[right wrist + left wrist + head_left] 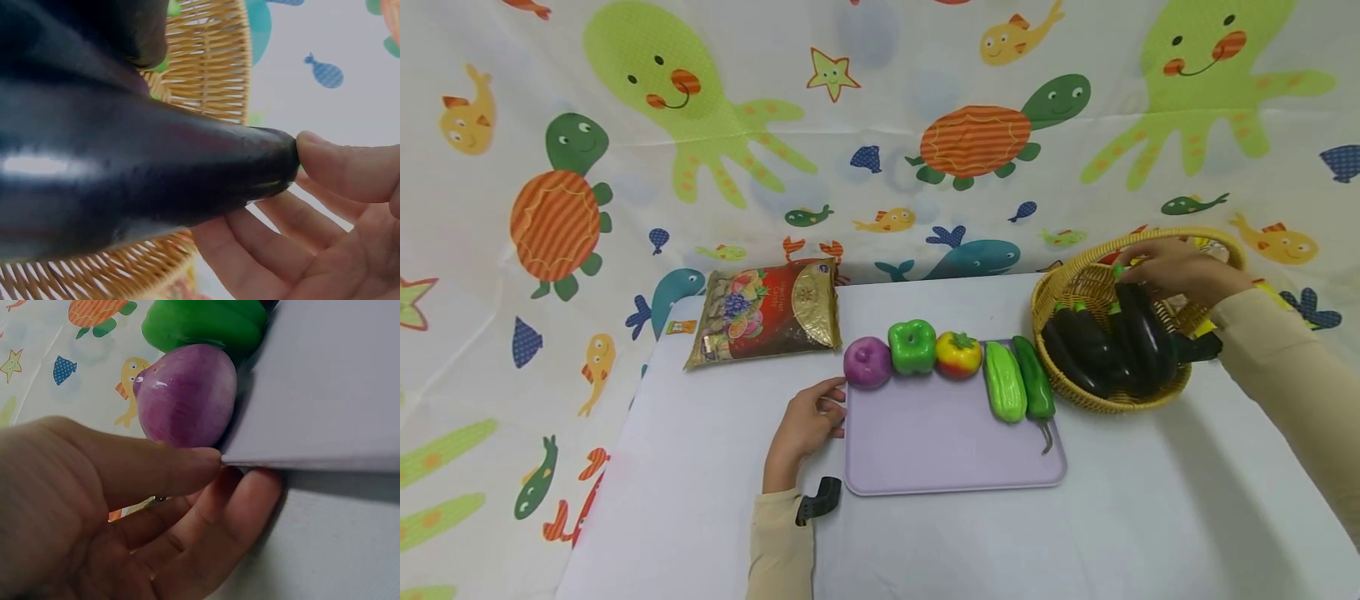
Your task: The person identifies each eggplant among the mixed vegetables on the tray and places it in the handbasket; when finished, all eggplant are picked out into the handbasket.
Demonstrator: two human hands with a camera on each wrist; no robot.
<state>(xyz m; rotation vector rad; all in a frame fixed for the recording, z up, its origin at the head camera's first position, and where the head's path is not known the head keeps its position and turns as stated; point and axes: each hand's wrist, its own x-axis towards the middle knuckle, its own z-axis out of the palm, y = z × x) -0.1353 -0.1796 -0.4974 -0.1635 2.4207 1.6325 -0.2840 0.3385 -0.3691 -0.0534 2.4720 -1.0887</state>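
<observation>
My right hand [1183, 268] pinches an eggplant [1145, 337] near its stem end, inside and above the wicker basket [1093, 403]. In the right wrist view the thumb and fingers meet the narrow end of that eggplant [144, 169]. Several other dark eggplants [1078, 354] lie below it in the basket. At the tray's left edge, my left hand [803, 427] grips the pale purple tray [947, 450], thumb above and fingers beneath the rim. A purple onion [187, 397] sits right by that thumb.
Along the tray's back stand a green bell pepper [912, 347] and a yellow-red pepper [958, 357]. A light green ridged vegetable [1004, 383] and a green chili [1034, 379] lie at its right. Behind are a candy bag [767, 310] and a small orange packet [681, 327].
</observation>
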